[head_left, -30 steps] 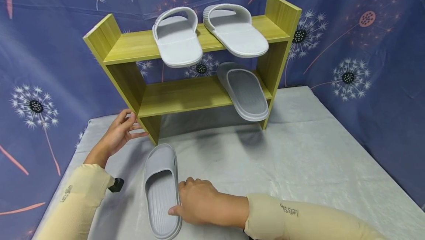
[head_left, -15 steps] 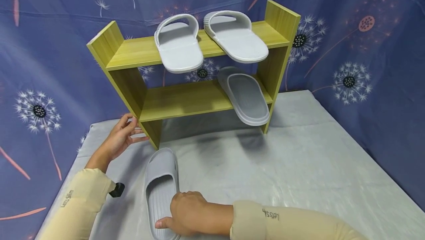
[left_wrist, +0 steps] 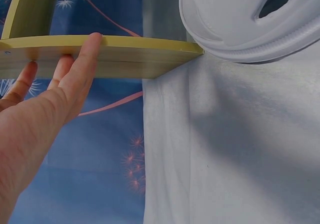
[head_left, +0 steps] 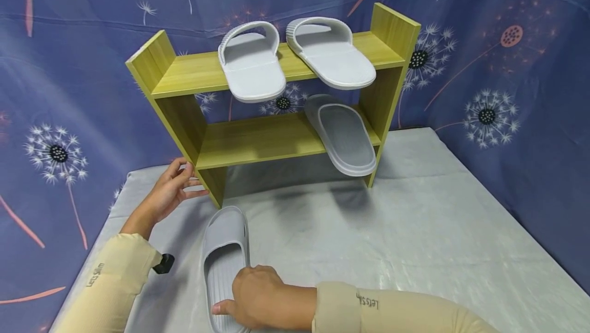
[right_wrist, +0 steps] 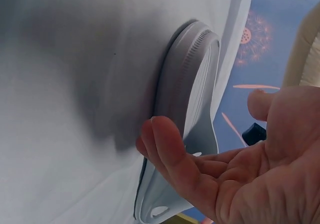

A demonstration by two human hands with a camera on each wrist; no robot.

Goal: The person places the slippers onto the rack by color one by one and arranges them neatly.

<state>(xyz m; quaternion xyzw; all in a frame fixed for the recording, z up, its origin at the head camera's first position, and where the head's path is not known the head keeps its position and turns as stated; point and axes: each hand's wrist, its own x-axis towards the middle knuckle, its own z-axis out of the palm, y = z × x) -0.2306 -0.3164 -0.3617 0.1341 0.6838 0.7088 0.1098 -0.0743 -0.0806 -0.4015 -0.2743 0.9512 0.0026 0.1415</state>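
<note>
A grey slide slipper (head_left: 226,266) lies on the cloth-covered table in the head view, its toe towards the wooden shoe rack (head_left: 258,141). My right hand (head_left: 260,297) is over its heel half at the right edge, thumb held out above the footbed. In the right wrist view the bent fingers (right_wrist: 167,149) are beside the slipper's side (right_wrist: 175,84), with the thumb apart; contact is unclear. My left hand (head_left: 168,192) touches the rack's left side panel with its fingertips, and the left wrist view shows these fingers (left_wrist: 82,69) spread against the panel (left_wrist: 150,59).
On the rack's top shelf sit two white slippers, one left (head_left: 255,71) and one right (head_left: 338,61). The lower shelf holds another grey slipper (head_left: 348,138) at its right end, heel overhanging. Behind hangs a blue dandelion-patterned curtain (head_left: 87,82); grey cloth (head_left: 415,235) covers the table.
My right hand has moved left over the slipper, its thumb now farther across the footbed. The left hand stays at the rack panel. The head view has shifted slightly.
</note>
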